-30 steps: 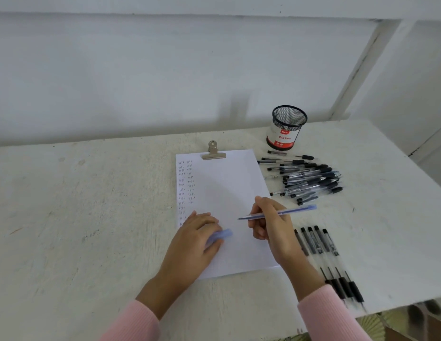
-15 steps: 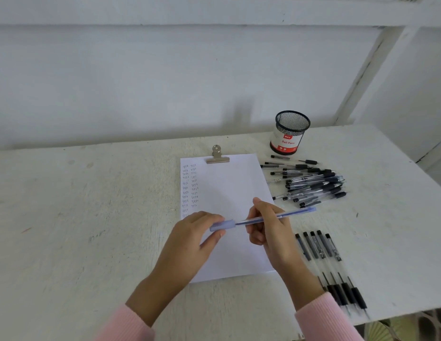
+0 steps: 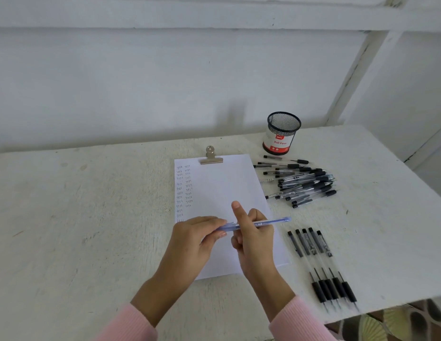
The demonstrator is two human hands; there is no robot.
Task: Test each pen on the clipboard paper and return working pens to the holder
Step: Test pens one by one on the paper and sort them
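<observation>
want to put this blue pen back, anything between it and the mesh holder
Nothing tall. The blue pen is held over the paper; the mesh holder stands farther back on the right. Only the pile of black pens lies flat between them, likely low enough to pass over.

The holder (image 3: 281,134) stands behind a pen heap (image 3: 303,183) (right of the clipboard paper (image 3: 221,188)).

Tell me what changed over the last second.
The left hand lifted the cap off the paper and slid it rightward onto the tip of the pen, still pinching it. The right hand kept holding the pen and raised its index finger. The pen pile, pen row and holder stayed put.
</observation>
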